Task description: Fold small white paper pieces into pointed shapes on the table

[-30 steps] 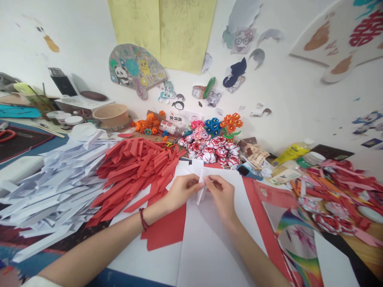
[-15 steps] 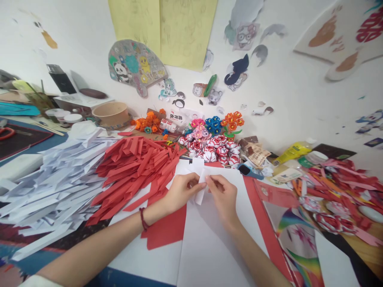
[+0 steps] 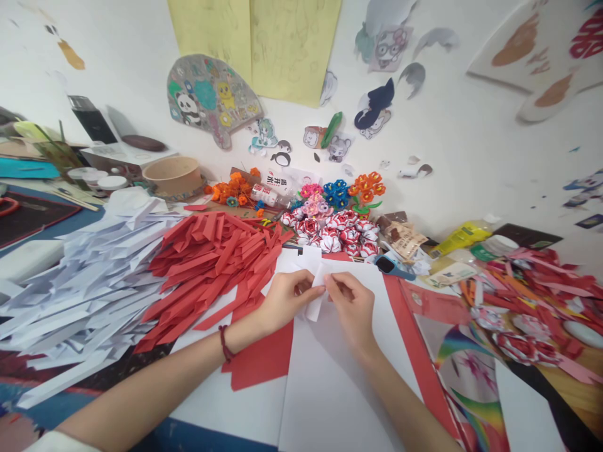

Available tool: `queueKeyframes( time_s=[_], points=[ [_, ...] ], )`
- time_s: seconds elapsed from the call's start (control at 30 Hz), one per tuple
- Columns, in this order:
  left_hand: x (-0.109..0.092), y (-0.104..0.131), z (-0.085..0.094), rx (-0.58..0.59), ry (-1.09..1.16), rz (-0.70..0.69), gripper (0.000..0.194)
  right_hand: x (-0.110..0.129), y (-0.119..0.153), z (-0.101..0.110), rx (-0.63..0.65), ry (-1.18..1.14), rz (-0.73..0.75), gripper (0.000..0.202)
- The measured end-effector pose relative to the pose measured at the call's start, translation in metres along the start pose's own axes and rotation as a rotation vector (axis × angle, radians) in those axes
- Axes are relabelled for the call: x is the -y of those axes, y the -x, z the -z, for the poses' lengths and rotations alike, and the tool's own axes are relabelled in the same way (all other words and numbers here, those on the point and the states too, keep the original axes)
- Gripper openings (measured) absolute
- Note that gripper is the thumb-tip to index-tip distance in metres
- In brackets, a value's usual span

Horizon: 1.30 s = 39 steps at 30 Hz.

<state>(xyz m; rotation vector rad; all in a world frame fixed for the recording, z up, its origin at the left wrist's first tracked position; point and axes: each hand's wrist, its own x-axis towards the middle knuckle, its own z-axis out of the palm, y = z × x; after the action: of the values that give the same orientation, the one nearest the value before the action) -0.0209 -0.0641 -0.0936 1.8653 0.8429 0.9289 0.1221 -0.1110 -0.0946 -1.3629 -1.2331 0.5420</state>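
Between my hands is a folded white paper strip (image 3: 315,306), held above white paper sheets (image 3: 339,383). My left hand (image 3: 285,300), with a dark red cord at the wrist, pinches the strip from the left between thumb and fingers. From the right, my right hand (image 3: 352,304) grips the strip's edge with thumb and forefinger, its other fingers curled. The fingertips of both hands almost meet. To the left lie a heap of folded red paper strips (image 3: 211,263) and a larger heap of folded white paper strips (image 3: 89,282).
Red-and-white paper flowers (image 3: 339,231) cluster behind the sheets, with blue flowers (image 3: 336,196) and orange flowers (image 3: 367,188) near the wall. A smartwatch (image 3: 387,264) lies right of them. Red and pink scraps (image 3: 541,282) pile up at the right. A round tan container (image 3: 172,174) stands back left.
The camera view has shifted very slightly. Both hands keep almost the same pinch on the white paper strip.
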Motion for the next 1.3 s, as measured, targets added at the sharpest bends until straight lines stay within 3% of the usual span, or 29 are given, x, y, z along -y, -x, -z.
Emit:
queueKeyframes(
  time_s=[0.43, 1.3],
  points=[
    [0.0005, -0.0006, -0.0014, 0.009, 0.114, 0.047, 0.028, -0.0034, -0.002, -0.0007, 0.022, -0.086, -0.057, 0.023],
    [0.0006, 0.0009, -0.0012, -0.009, 0.074, 0.018, 0.023, -0.0027, -0.0016, -0.0003, 0.039, -0.113, -0.054, 0.019]
  ],
)
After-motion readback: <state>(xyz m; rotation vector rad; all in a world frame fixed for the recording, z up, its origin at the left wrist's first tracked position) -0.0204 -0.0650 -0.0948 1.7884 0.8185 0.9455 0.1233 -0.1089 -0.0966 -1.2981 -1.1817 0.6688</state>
